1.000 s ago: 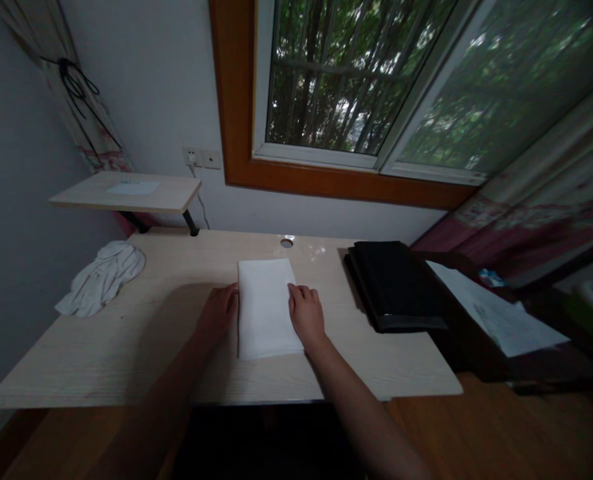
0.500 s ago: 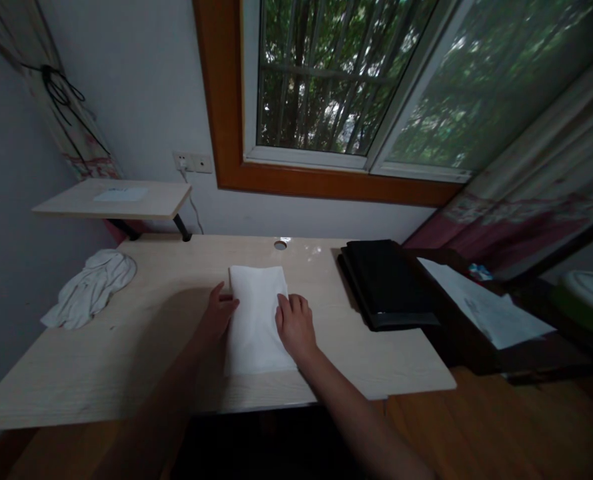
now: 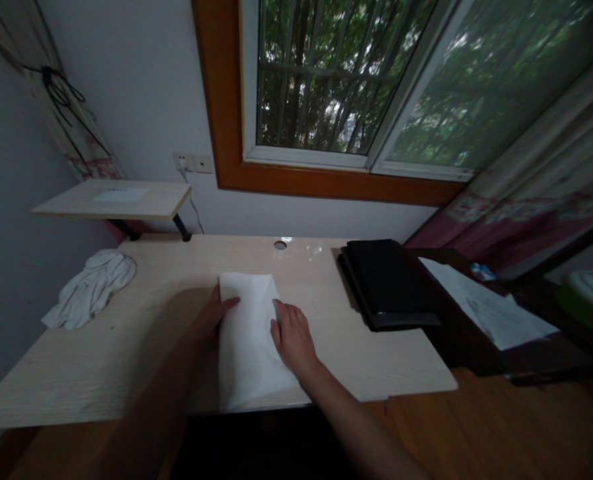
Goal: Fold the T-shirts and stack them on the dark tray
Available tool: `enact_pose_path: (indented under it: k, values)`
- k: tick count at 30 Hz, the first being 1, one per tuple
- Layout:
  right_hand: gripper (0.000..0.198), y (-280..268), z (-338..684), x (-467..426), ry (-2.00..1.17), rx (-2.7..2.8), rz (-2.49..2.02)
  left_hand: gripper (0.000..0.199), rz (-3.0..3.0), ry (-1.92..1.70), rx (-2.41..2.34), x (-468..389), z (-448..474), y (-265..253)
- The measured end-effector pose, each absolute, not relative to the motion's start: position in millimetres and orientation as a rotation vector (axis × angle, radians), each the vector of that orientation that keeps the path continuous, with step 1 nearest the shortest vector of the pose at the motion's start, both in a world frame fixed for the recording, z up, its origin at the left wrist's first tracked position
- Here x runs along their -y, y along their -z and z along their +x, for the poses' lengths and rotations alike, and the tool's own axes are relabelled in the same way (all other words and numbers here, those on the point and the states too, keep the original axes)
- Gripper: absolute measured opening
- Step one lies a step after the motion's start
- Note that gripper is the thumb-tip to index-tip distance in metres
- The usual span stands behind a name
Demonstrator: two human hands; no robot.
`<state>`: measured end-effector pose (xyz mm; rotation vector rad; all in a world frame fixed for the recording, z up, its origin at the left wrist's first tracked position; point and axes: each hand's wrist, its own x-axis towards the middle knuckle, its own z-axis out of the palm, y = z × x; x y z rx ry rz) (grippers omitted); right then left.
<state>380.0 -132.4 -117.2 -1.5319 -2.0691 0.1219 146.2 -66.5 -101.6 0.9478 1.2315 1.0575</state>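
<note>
A white folded sheet (image 3: 248, 340), of paper or thin cloth, lies lengthwise at the front of the desk, its near end reaching the desk's front edge. My left hand (image 3: 216, 313) grips its left edge, thumb on top and fingers tucked partly out of sight beneath. On the opposite edge, my right hand (image 3: 291, 333) is closed with bent fingers around the side. The sheet bulges slightly between both hands. I cannot tell how many layers it has.
A crumpled white cloth (image 3: 94, 287) lies at the desk's left. Black folders (image 3: 386, 283) are stacked at the right, beside papers (image 3: 481, 303) on a dark surface. A small raised shelf (image 3: 161, 199) stands at the back left, below the wall sockets (image 3: 191, 162).
The white sheet has shifted toward me and slightly left, its near end now at the desk edge. My left hand has closed further over its left side; the right hand moved slightly left.
</note>
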Motion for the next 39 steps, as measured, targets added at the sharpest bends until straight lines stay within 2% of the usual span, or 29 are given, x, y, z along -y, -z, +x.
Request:
enact_pose_path:
  k: [6,11,15,21,23,30,39]
  values:
    - [0.061,126.4,382.9,127.9,-0.197,1.945,-1.514,0.073,0.844,-1.098,-1.089,76.6,143.6,106.7]
    - [0.069,129.1,383.0,109.1,-0.442,1.736,-1.531,0.067,0.73,-1.084,-1.066,79.1,139.5,103.6]
    - [0.071,116.5,380.1,87.4,-0.825,1.508,-1.497,0.062,0.668,-1.119,-1.015,82.9,136.4,99.8]
    - [0.056,91.5,377.9,80.3,-1.758,1.253,-1.075,0.063,0.581,-1.128,-0.966,88.0,132.9,97.3]
    - [0.056,90.9,376.8,81.9,-1.901,1.168,-1.016,0.065,0.591,-1.127,-0.969,88.4,133.5,95.9]
    - [0.054,104.7,372.2,84.3,-1.734,0.96,-1.018,0.065,0.607,-1.209,-1.017,83.7,140.7,94.6]
    - [0.058,91.8,387.5,97.4,-1.704,1.031,-1.008,0.069,0.639,-1.168,-0.92,80.0,141.8,105.1]
